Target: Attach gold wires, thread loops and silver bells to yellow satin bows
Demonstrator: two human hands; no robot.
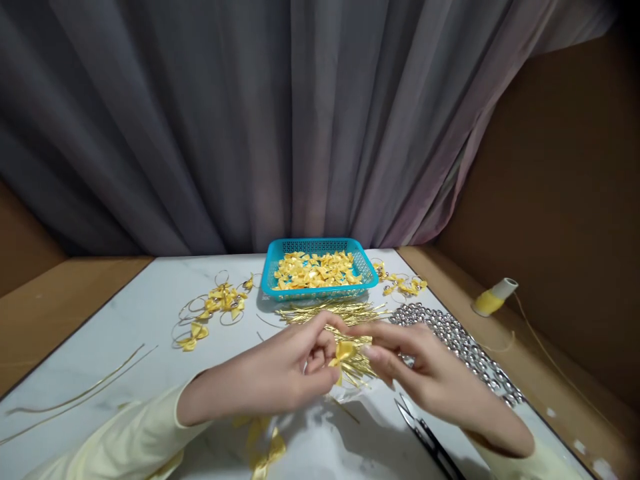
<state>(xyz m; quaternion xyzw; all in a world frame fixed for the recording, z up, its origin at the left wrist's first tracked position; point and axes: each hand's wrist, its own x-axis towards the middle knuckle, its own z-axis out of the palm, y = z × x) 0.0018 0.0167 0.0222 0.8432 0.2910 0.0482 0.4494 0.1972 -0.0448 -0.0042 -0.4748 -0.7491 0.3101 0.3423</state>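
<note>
A small yellow ribbon bow (343,352) is pinched between the thumb and curled fingers of my left hand (295,367). My right hand (423,370) is close on the bow's right side. Its index fingertip meets my left index finger above the bow, and its thumb is apart from that finger, near the bow's edge. I see nothing clearly held in the right hand. Beneath both hands lies a pile of gold twist ties (330,310), partly hidden by them. Dark-handled scissors (425,433) lie just below my right hand.
A blue basket (270,291) of yellow bows stands at the back. Bows with wire loops lie left (220,300) and right (405,285) of it. Silver beads (450,340) spread along the right edge. A yellow thread spool (493,300) is further right. Loose ribbon bows (270,453) lie in front.
</note>
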